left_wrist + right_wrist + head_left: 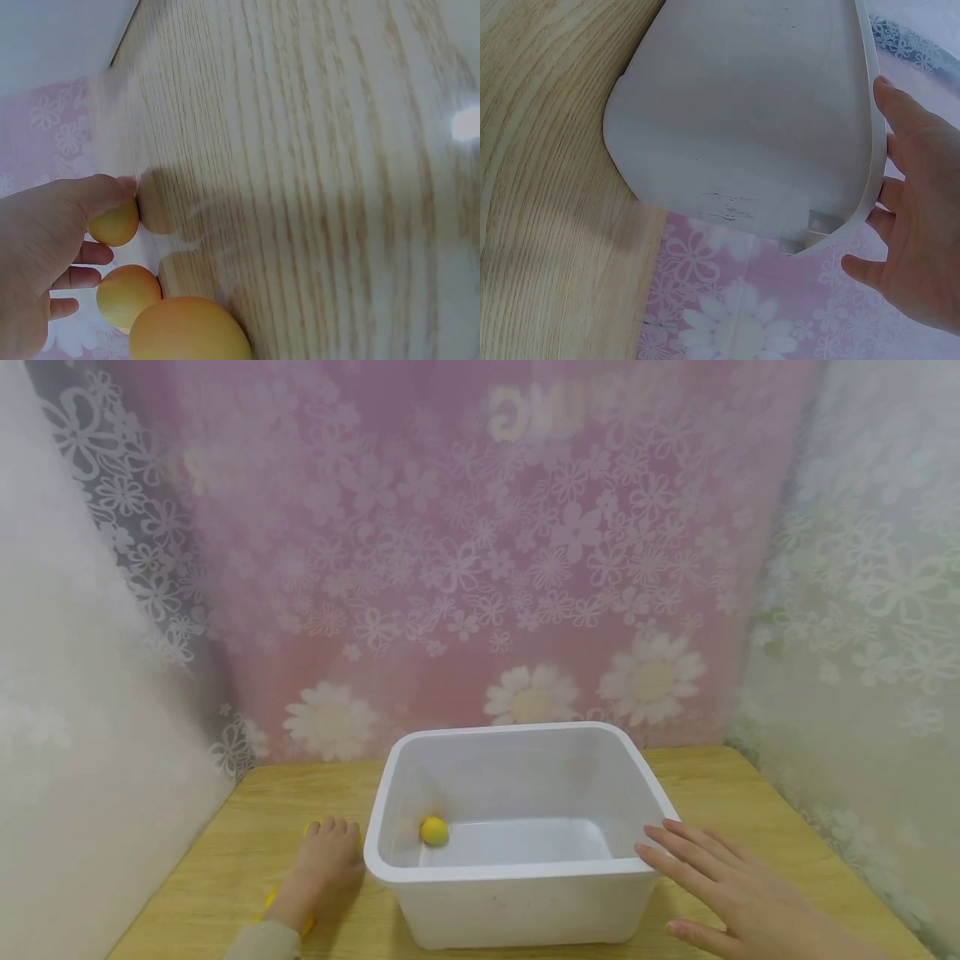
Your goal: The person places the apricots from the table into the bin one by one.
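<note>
One partly covered yellow ball [114, 227]: left hand [324, 860] grips it; right hand [727, 889], spread, touches white bin [525, 902].

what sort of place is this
Probably a small screened-off tabletop work area indoors: flower-patterned sheets line three sides of a wood-grain table, which bears a white tub.

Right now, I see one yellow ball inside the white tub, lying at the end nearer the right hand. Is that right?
Not quite: one yellow ball does lie inside the white tub, but at the end nearer the left hand, as the head view shows.
</note>
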Demonstrator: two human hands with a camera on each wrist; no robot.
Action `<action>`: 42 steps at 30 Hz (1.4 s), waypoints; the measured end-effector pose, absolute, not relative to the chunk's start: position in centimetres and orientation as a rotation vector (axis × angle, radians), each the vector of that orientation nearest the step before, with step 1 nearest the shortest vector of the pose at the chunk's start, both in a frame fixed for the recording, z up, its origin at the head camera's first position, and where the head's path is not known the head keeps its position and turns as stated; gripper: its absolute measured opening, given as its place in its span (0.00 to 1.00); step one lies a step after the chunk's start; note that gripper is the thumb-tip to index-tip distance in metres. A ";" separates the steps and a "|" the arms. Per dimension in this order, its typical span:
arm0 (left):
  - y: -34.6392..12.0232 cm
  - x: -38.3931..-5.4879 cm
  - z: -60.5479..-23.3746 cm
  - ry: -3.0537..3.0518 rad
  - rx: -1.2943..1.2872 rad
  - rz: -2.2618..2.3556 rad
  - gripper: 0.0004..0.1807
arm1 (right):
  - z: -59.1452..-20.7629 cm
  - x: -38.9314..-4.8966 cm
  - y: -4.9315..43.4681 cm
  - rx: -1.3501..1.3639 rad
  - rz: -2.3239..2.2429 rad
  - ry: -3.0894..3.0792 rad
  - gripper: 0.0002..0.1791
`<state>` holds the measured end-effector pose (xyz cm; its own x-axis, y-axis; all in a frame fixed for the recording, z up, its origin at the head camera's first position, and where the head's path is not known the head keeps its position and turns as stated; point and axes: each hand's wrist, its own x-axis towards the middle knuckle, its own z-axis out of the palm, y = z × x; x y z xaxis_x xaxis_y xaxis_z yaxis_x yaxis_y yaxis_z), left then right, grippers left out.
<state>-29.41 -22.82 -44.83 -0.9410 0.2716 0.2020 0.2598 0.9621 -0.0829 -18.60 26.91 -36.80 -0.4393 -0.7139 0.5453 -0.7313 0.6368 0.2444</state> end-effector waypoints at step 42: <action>-24.3 -29.5 -39.2 -2.753 -0.351 0.023 0.21 | -36.9 -18.8 26.9 1.134 0.053 -2.209 0.40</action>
<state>-29.51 -24.35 -39.16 -0.9028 0.2454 0.3532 0.2394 0.9690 -0.0613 -18.81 26.88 -36.87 -0.4177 -0.7146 0.5612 -0.7405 0.6256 0.2455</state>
